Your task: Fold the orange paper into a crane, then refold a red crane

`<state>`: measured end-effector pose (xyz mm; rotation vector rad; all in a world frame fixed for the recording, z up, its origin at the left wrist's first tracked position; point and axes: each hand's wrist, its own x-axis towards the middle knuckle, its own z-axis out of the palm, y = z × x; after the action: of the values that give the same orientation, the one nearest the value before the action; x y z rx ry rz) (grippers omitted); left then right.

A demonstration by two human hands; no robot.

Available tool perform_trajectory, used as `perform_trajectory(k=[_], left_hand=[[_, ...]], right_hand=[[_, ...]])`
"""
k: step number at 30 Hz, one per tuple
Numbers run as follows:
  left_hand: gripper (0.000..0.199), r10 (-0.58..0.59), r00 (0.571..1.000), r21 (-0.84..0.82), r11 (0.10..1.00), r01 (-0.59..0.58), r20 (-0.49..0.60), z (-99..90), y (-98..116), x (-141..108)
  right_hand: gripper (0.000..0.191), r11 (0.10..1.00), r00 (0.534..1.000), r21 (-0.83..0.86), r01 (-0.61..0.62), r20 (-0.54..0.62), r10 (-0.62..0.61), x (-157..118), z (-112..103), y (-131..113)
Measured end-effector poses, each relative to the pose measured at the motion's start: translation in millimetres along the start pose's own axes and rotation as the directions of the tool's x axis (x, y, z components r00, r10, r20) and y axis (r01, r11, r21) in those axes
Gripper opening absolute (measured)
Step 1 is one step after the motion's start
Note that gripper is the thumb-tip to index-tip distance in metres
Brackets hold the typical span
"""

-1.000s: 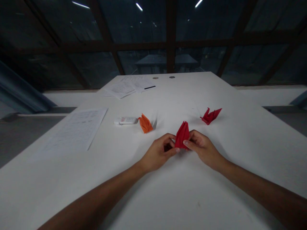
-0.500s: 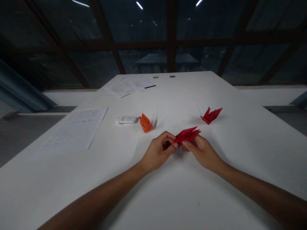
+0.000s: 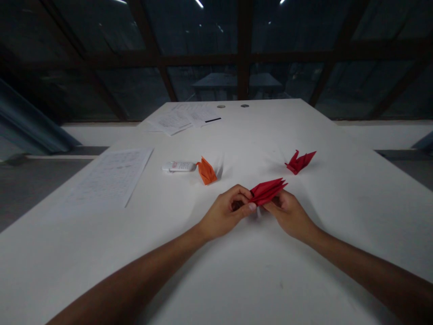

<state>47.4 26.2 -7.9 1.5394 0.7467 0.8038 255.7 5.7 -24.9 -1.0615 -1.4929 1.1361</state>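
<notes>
Just right of the frame's centre, a piece of folded red paper (image 3: 268, 191) sits between two bare hands, held up over the white table (image 3: 237, 271). A second ago it stood with its points upward; half a second ago it had already tipped over, and its points stay aimed to the right. The right thumb, which lay across its near face, has since slid down to the lower edge, out of sight at the tip. To my eye, that leaves more of the steadying to the left side while the paper is turned and worked.

From where I stand, the left hand's (image 3: 226, 212) grip pinches the left corner of the paper between thumb and fingers. The right hand (image 3: 291, 214) is tucked against the underside on the right; its fingertips are hidden, so I cannot tell whether that grip is closed.

The paper looks crisp and many-layered, narrow at the left and fanning into several sharp, slightly parted points at the right. It appears light and easily bent.

Beyond it, toward the right of the frame, rests a red paper bird (image 3: 299, 162); left of centre is an orange paper bird (image 3: 207, 171), its tip close by a small white object (image 3: 178, 166).
</notes>
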Motion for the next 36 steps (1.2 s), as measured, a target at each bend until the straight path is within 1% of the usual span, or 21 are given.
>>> perform_trajectory(k=[4, 6, 8, 10, 12, 13, 16, 18, 20, 24, 28, 33, 36], left_hand=[[0.026, 0.002, 0.999, -0.001, 1.000, -0.002, 0.035, -0.7, -1.7, 0.6], [0.024, 0.018, 0.999, 0.049, 0.999, -0.019, 0.027, -1.6, -1.6, 0.7], [0.022, 0.071, 0.997, 0.156, 0.986, -0.067, -0.020, -2.7, -0.6, 0.7], [0.019, 0.156, 0.985, 0.270, 0.954, -0.130, -0.078, -3.2, 0.7, 0.6], [0.016, 0.215, 0.972, 0.327, 0.929, -0.173, -0.095, -2.9, 1.4, 0.6], [0.016, 0.216, 0.972, 0.327, 0.928, -0.176, -0.089, -2.5, 1.4, 0.7], [0.019, 0.133, 0.988, 0.275, 0.956, -0.107, -0.077, -1.1, -0.3, 1.0], [0.023, 0.078, 0.992, 0.218, 0.975, -0.054, -0.100, -0.5, -1.9, 1.5], [0.026, 0.050, 0.992, 0.145, 0.989, -0.033, -0.114, -0.4, -2.6, 2.2], [0.029, 0.025, 0.995, 0.033, 0.999, -0.022, -0.093, -0.9, -1.2, 3.1], [0.031, 0.009, 0.997, 0.041, 0.999, -0.005, -0.076, -2.5, -0.2, 3.4], [0.034, -0.007, 0.999, 0.078, 0.997, 0.010, -0.037, -4.0, 0.4, 3.4], [0.034, -0.012, 1.000, 0.076, 0.997, 0.014, -0.023, -3.6, 1.7, 3.5]], right_hand=[[0.017, 1.000, 1.000, 0.025, 0.012, 0.020, -0.013, 0.4, -0.2, -0.5], [0.019, 1.000, 1.000, 0.028, 0.000, 0.029, -0.001, -0.7, -0.6, -0.8], [0.021, 1.000, 0.999, 0.012, -0.004, 0.042, 0.003, -3.0, -1.2, -2.5], [0.023, 0.999, 0.997, -0.033, 0.012, 0.071, -0.010, -6.0, -1.4, -5.7], [0.025, 0.996, 0.995, -0.079, 0.033, 0.100, -0.025, -8.8, -0.8, -9.1], [0.025, 0.995, 0.994, -0.095, 0.037, 0.104, -0.027, -9.8, -0.3, -10.2], [0.023, 0.995, 0.997, -0.099, 0.028, 0.076, -0.020, -10.1, 1.6, -9.7], [0.019, 0.998, 0.998, -0.065, 0.014, 0.056, -0.010, -8.6, 2.4, -6.7], [0.018, 1.000, 0.999, -0.014, -0.003, 0.051, 0.004, -6.6, 2.6, -3.6], [0.018, 0.996, 0.996, 0.068, -0.053, 0.070, 0.048, -4.4, 1.6, -1.5], [0.017, 0.995, 0.995, 0.076, -0.066, 0.077, 0.061, -4.2, 0.5, -6.0], [0.031, 0.999, 0.998, 0.019, -0.045, 0.046, 0.045, -3.8, -0.9, -14.6], [0.034, 1.000, 0.998, 0.019, -0.025, 0.051, 0.024, -3.6, -2.5, -15.3]])
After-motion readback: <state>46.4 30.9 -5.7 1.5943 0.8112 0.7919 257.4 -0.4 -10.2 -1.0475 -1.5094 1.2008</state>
